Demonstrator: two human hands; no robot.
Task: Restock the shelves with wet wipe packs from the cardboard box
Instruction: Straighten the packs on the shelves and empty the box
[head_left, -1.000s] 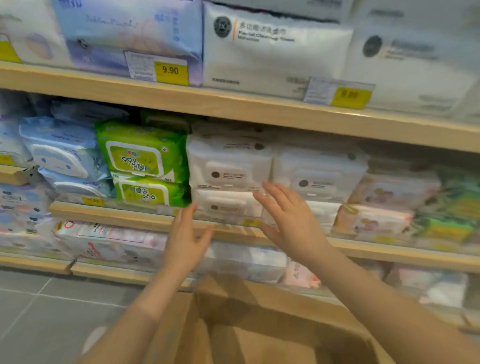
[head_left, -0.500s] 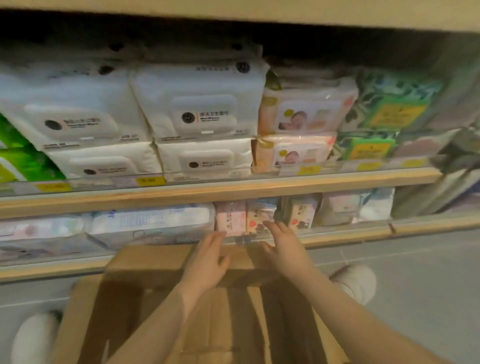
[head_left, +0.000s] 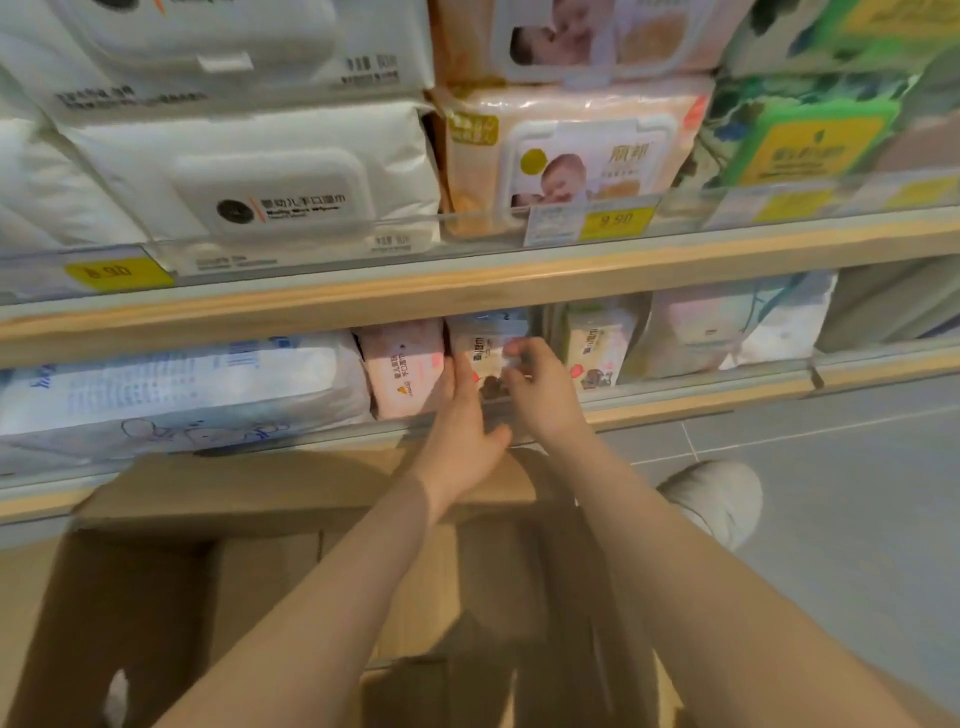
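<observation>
- Both hands are reaching into the lower shelf, under the board that is carrying the bigger packs.
- The left hand is lying with fairly straight fingers against the seam between the pink pack and the small pack; the thumb is sticking out toward the right by the shelf's front lip. It looks to be parting or steadying the row, not gripping.
- The right hand is curling its fingers over the small pack's upper right corner, apparently pinching it to seat or square it in the gap. Motion blur is hiding how firm that hold is.
- The small pack is standing upright on its edge, touching the pink pack on its left, with a divider just to its right and another small pack beyond that. Standing them on edge is probably letting more fit with the labels facing out.
- The box is sitting open on the floor near the person, right under the arms and touching the shelf base, so each reach from box to shelf is short. I cannot tell whether any packs are lying in it; what shows of its inside is dim cardboard.
- A long blue-and-white pack is lying flat at the left of the lower shelf.
- On the shelf above, white packs and baby-print packs are stacked behind a clear rail with yellow price tags.
- A pale shoe is resting on the grey floor at the right.
- My judgement: this slot is nearly filled, and the next pack is waiting on a trip to the box.
</observation>
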